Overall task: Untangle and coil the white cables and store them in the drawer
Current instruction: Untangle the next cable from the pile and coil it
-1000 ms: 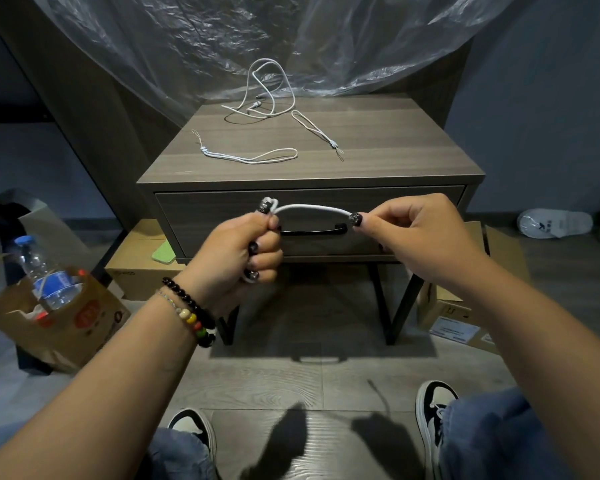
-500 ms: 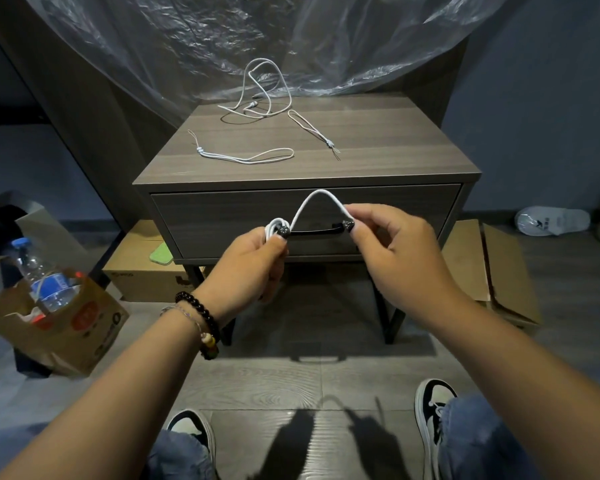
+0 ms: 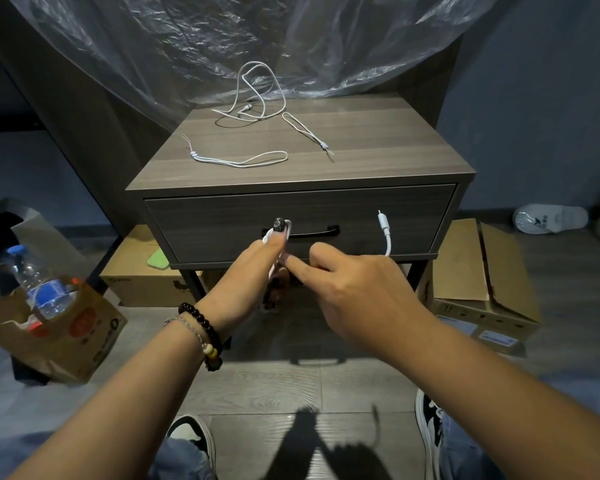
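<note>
Left hand [image 3: 253,268] has the grip on the white cable [image 3: 386,237]: its fingers are curled round a small bundle of loops, thumb up top by the drawer handle [image 3: 314,233], loops peeking out white just under the thumbnail. Right hand [image 3: 354,292] pinches the loose run beside that bundle, fingertips touching the left fingers; the free tail comes out past the right hand's far side and stands up, plug end topmost, in front of the drawer [image 3: 413,220] face. Drawer looks closed, so storing not yet done. Beyond the grip, up on the tabletop [image 3: 378,147], three more white pieces lie untouched: a tangled cable [image 3: 257,95] at the back, a looped cord [image 3: 243,160] nearer and to the left, another thin looped cord [image 3: 307,131] to the right of it. Handling, as a judgement: cable is light, soft, a bit springy — the tail holds a curve on its own, so coils will want to pop open if the hold slackens. Jacket looks smooth, may slide through fingers; pinch firmly, not on the plug. Best hold is the bundle's middle, across all loops at once, other hand feeding the tail close to the bundle. Plug neck is the weak spot; avoid sharp bends there. One hand must come free for the handle.
</note>
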Motion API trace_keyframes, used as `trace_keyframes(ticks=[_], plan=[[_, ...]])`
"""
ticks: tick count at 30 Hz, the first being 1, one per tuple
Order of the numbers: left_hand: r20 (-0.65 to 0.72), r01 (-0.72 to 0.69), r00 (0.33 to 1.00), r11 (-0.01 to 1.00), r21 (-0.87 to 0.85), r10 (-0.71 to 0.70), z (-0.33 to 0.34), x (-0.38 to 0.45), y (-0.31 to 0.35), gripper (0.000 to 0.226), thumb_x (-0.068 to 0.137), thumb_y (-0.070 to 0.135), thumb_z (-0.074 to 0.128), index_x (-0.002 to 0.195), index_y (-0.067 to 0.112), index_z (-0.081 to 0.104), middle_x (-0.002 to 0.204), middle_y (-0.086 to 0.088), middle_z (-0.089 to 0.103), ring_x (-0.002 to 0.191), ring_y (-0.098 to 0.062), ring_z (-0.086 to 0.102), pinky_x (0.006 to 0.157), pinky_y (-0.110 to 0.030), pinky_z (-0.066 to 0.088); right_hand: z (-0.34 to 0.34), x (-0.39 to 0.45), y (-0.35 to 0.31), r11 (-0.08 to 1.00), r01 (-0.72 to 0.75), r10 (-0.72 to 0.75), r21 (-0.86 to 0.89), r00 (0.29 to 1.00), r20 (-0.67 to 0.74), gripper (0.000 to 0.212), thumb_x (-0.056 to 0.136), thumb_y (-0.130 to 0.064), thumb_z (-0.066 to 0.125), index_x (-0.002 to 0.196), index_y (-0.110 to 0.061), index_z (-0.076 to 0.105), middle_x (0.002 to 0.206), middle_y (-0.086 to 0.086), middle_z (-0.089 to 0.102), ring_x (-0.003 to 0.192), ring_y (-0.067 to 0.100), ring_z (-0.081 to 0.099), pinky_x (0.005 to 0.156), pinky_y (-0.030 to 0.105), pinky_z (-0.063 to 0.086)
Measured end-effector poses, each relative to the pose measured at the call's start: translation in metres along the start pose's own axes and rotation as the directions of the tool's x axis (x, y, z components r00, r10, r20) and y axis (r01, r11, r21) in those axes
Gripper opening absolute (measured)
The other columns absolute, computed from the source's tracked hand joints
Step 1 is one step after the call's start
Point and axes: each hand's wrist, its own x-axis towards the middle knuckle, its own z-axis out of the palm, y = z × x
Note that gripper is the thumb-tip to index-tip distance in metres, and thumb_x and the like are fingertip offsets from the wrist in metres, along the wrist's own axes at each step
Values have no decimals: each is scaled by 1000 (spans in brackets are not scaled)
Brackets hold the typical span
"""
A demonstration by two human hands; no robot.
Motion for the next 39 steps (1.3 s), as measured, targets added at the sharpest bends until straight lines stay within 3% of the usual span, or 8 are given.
trace_keyframes(ticks=[5, 8, 12, 16, 21, 28, 34, 39], plan=[[-108, -21, 994, 999, 39, 25, 0, 2, -1, 29, 100, 37, 38, 92, 13, 52, 78, -7, 48, 69, -18, 46, 59, -28, 39, 2, -1, -3, 999, -17, 14, 46, 999, 50, 40, 86, -10, 43, 116, -13, 69, 76, -1, 57, 41, 18, 43, 38, 23, 23], [-152, -37, 988, 997, -75, 25, 1, 4, 4, 27, 100, 34, 39, 102, 10, 50, 76, -6, 49, 63, -14, 48, 49, -18, 43, 2, -2, -3, 992, -67, 57, 110, 994, 93, 38, 86, -14, 54, 123, -12, 64, 80, -1, 56, 44, 19, 48, 35, 27, 33], [-170, -51, 985, 984, -170, 21, 0, 7, 4, 26, 100, 33, 39, 106, 9, 45, 73, -7, 46, 60, -15, 45, 59, -27, 38, -1, 0, -6, 966, -162, 138, 204, 982, 128, 40, 92, -27, 36, 116, -13, 65, 77, 0, 56, 48, 21, 53, 39, 36, 47], [-216, -94, 976, 964, -247, 40, 1, 9, 4, 23, 103, 29, 32, 102, 8, 42, 66, -6, 42, 49, -12, 43, 53, -27, 34, -4, 0, -6, 950, -212, 169, 230, 967, 193, 33, 94, -27, 40, 113, -16, 64, 80, 0, 60, 62, 25, 61, 51, 42, 52], [-306, -141, 952, 851, -506, -24, -7, 14, 7, 24, 104, 29, 32, 93, 12, 44, 64, -3, 41, 44, -9, 49, 55, -24, 37, -3, 0, -5, 935, -272, 176, 228, 912, 370, 24, 99, -25, 43, 118, -23, 59, 95, -3, 60, 86, 21, 60, 72, 39, 52], [-237, -129, 970, 702, -701, -58, -10, 16, 3, 30, 104, 33, 27, 89, 14, 45, 64, 2, 41, 51, -9, 45, 55, -23, 43, -1, 3, -13, 842, -338, 132, 421, 885, 446, 25, 98, -19, 48, 118, -25, 62, 88, -3, 64, 80, 12, 59, 73, 36, 52], [-258, -144, 960, 604, -784, -106, -22, 18, 5, 28, 103, 29, 32, 84, 15, 48, 56, 5, 40, 46, -4, 40, 46, -15, 39, 0, 1, -19, 903, -254, 76, 347, 888, 454, 21, 100, -27, 43, 110, -25, 61, 85, -5, 66, 76, 14, 60, 71, 28, 43], [-236, -144, 960, 459, -877, -150, -36, 19, 9, 30, 102, 33, 35, 80, 16, 47, 52, 9, 35, 39, -2, 32, 38, -12, 29, 0, 0, -15, 752, -434, 130, 496, 835, 535, 22, 99, -29, 48, 109, -27, 67, 82, -8, 64, 70, 11, 59, 67, 36, 54]])
